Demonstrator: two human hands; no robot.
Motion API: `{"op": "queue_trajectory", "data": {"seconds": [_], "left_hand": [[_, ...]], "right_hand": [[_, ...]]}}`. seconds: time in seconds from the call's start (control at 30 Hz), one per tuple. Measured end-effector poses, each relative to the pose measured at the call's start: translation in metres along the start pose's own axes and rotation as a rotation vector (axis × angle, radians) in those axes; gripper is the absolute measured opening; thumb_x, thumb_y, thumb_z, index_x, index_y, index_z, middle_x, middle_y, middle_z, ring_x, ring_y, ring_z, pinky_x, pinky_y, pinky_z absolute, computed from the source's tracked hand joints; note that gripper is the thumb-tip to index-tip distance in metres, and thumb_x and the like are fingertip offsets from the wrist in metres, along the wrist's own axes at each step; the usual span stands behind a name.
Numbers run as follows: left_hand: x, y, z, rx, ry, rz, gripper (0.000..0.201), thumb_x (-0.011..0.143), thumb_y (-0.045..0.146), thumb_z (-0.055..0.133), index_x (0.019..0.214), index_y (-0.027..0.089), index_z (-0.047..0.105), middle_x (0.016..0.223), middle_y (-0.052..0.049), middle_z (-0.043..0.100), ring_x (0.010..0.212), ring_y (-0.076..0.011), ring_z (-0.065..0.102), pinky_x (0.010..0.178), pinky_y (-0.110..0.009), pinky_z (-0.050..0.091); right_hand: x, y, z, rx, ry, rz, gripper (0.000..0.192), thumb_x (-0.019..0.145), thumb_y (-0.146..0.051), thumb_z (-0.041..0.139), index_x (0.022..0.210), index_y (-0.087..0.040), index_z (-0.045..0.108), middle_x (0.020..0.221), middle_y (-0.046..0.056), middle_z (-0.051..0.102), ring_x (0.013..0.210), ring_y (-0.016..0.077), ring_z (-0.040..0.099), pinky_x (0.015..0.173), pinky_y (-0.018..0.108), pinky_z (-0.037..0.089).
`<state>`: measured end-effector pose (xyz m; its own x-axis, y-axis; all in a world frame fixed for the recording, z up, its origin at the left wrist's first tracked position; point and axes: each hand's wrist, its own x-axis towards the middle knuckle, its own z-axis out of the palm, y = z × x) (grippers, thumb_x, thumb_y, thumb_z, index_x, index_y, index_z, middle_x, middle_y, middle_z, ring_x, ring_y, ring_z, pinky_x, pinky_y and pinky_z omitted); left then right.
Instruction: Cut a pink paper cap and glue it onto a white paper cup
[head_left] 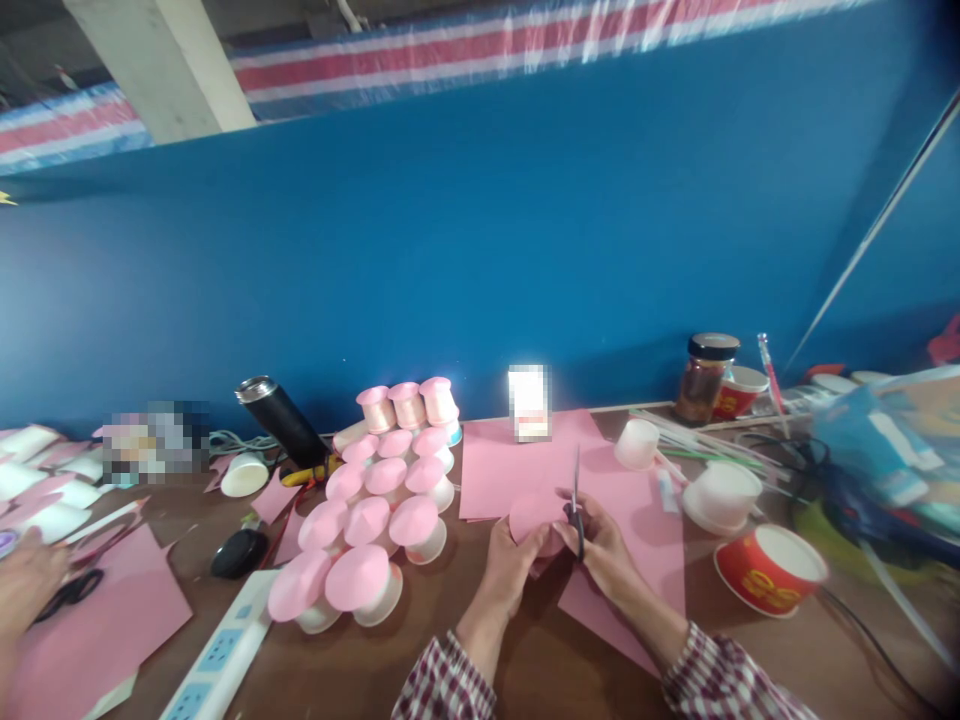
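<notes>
Cutting is the step in hand, I'd say: the right hand (600, 548) is closed on the scissors (576, 505), blades pointing up and away, while the left hand (511, 560) pinches a pink paper round (531, 513) near the table's (480, 640) front edge. Pink sheets (517, 462) lie just beyond; rows of pink-capped cups (375, 520) stand to the left. The next snip seems to call for turning the round steadily into the blades.

A co-worker's hand (26, 585) is cut off at the left edge.
</notes>
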<state>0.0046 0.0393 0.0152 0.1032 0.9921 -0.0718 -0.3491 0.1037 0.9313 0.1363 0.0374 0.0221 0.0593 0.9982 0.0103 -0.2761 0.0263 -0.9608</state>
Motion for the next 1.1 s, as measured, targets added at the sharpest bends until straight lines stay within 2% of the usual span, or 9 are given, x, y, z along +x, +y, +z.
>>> {"op": "queue_trajectory", "data": {"seconds": [0.33,0.6,0.87,1.1], "left_hand": [[-0.0006,-0.0003,-0.0002,0.004,0.013,-0.014,0.041,0.065,0.035,0.075,0.093,0.006,0.068,0.079,-0.013,0.070,0.072,-0.0198,0.065,0.068,-0.029,0.050],[-0.0005,-0.0018,-0.0013,0.023,0.027,-0.025,0.039,0.064,0.039,0.075,0.084,0.006,0.070,0.073,-0.011,0.069,0.064,-0.0173,0.062,0.064,-0.028,0.049],[-0.0018,0.0004,0.0009,0.041,0.087,-0.066,0.047,0.058,0.043,0.077,0.086,0.006,0.070,0.065,-0.009,0.067,0.061,-0.0183,0.062,0.056,-0.027,0.049],[-0.0009,-0.0008,0.0003,-0.006,0.093,-0.064,0.047,0.059,0.038,0.078,0.092,0.006,0.068,0.080,-0.013,0.070,0.069,-0.0191,0.064,0.064,-0.027,0.051]], "right_hand": [[0.0021,0.0035,-0.0025,-0.030,-0.017,-0.007,0.050,0.060,-0.027,0.079,0.105,-0.021,0.058,0.070,-0.004,0.050,0.062,0.0105,0.047,0.056,0.021,0.041],[0.0004,-0.0003,-0.0005,-0.039,-0.018,-0.002,0.050,0.057,-0.027,0.080,0.102,-0.021,0.060,0.070,-0.005,0.050,0.061,0.0097,0.047,0.056,0.021,0.041],[-0.0002,-0.0021,0.0008,-0.020,-0.006,0.001,0.050,0.055,-0.028,0.081,0.101,-0.020,0.060,0.067,-0.005,0.049,0.059,0.0096,0.046,0.054,0.021,0.041],[-0.0003,-0.0026,0.0007,-0.058,-0.005,-0.019,0.049,0.058,-0.034,0.080,0.101,-0.021,0.060,0.068,-0.004,0.051,0.060,0.0107,0.048,0.055,0.022,0.042]]}}
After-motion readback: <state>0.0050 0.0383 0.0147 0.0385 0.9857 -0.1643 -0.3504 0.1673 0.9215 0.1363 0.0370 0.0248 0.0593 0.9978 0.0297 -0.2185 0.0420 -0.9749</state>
